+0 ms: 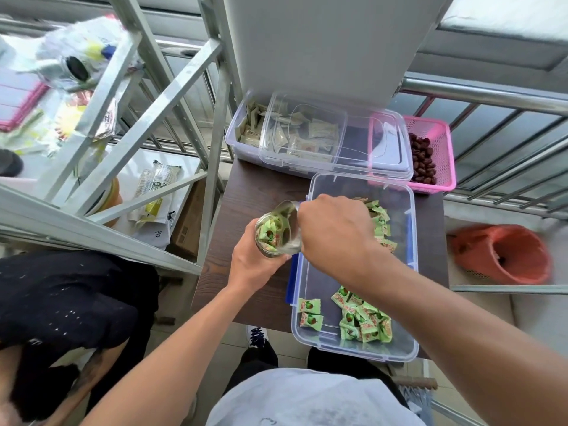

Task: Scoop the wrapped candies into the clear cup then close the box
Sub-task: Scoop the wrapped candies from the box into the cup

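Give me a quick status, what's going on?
Left hand holds clear cup. Right hand tips scoop in. Candies left; box open.

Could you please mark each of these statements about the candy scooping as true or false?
1. The left hand holds the cup. True.
2. The cup is empty. False: green candies already lie in it.
3. The right hand tips a scoop at the cup's mouth. True.
4. The box in front holds no more candies. False: piles remain at its near and far ends.
5. The pink basket holds green candies. False: it holds dark red pieces.
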`<state>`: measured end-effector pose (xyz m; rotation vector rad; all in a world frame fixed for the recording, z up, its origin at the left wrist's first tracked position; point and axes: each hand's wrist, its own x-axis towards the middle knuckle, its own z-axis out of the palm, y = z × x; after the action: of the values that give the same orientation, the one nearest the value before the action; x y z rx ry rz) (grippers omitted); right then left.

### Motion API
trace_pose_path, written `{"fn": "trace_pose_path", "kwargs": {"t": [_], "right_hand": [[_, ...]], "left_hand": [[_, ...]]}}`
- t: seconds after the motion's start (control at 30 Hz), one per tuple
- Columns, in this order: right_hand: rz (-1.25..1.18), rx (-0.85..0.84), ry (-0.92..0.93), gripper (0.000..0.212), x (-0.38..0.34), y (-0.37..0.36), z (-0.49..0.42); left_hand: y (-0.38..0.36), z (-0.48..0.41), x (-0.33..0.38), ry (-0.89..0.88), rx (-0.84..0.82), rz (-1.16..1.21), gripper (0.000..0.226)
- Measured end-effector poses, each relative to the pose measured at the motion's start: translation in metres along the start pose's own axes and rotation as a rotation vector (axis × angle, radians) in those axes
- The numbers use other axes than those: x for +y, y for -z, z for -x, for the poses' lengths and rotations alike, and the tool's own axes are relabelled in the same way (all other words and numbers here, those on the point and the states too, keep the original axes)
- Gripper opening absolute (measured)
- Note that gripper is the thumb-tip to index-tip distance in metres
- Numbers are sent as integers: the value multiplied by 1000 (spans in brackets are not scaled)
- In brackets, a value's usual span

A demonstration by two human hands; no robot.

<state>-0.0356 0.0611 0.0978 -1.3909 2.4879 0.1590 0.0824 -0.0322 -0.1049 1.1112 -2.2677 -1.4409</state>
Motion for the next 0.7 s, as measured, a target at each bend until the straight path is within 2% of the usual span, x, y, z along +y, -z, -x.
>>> {"fn": "trace_pose_path", "kwargs": {"t": [0.13, 0.2, 0.33, 0.4, 0.53, 0.7], "right_hand": [[-105, 12, -81, 12, 23, -2, 5], [-236, 29, -137, 26, 47, -3, 12], [-566, 59, -310, 19, 99, -18, 26], [-544, -9, -420, 15, 122, -47, 29], [-623, -277, -592, 25, 135, -112, 40], [-721, -394, -597, 23, 119, -141, 56]], "left_hand": [[0, -1, 0, 5, -8, -13, 83], [0, -2, -1, 2, -13, -15, 84], [-1, -2, 0, 13, -15, -32, 83], [-2, -3, -2, 7, -2, -40, 83], [-3, -4, -4, -3, 9, -52, 84], [-4, -5, -4, 10, 11, -65, 85]]}}
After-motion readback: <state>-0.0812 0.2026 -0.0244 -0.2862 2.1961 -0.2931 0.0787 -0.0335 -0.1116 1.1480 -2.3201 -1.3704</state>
